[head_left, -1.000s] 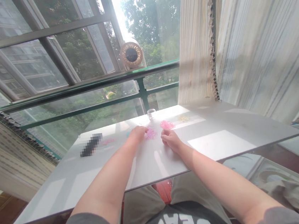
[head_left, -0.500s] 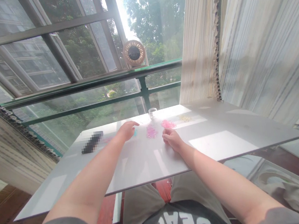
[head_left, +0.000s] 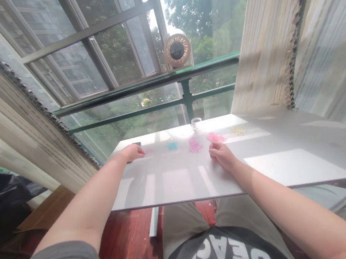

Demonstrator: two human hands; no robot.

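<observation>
My left hand is at the far left of the white table, fingers bent down and together beside a faint reddish pile. It partly covers a dark object. My right hand is closed in a pinch at the near edge of a bright pink pile; anything between its fingertips is too small to make out. Between the hands lie a teal pile and a purple-pink pile of small thin pieces. A yellowish pile lies to the right.
A small clear cup stands at the back edge of the white table. Beyond it, a round fan sits by the green railing. Curtains hang on both sides, and a cardboard box is at the left.
My left hand has moved left, from beside the teal pile to the reddish pile and dark object, its fingers drawing together. The view has swung left. My right hand stays by the pink pile.
</observation>
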